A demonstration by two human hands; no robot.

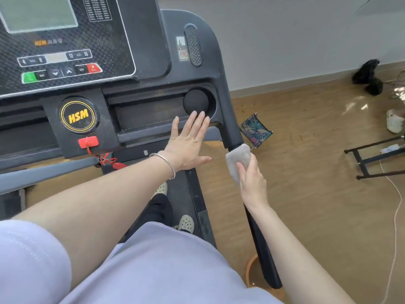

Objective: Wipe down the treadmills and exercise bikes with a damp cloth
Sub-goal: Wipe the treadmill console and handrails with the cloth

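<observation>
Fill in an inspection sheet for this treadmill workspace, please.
Surface: treadmill console; tray looks dusty.
Job's things: grey cloth wrapped round the right handrail; orange basin with water on the floor.
Clutter: patterned pouch and black dumbbells on the floor.
Grippers: left hand open over the tray edge; right hand grips the cloth.
Cables: white cable across the floor; red safety-key cord hanging.
Surroundings: wood-look floor, white wall, black metal frame.

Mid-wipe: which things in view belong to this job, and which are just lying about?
Job: cloth, gripped by the right hand on the treadmill handrail; console; left hand, open at the console tray; probably the basin.
Lying about: patterned bag, dark dumbbell-like object, power strip, black metal frame, all on the floor.
</observation>
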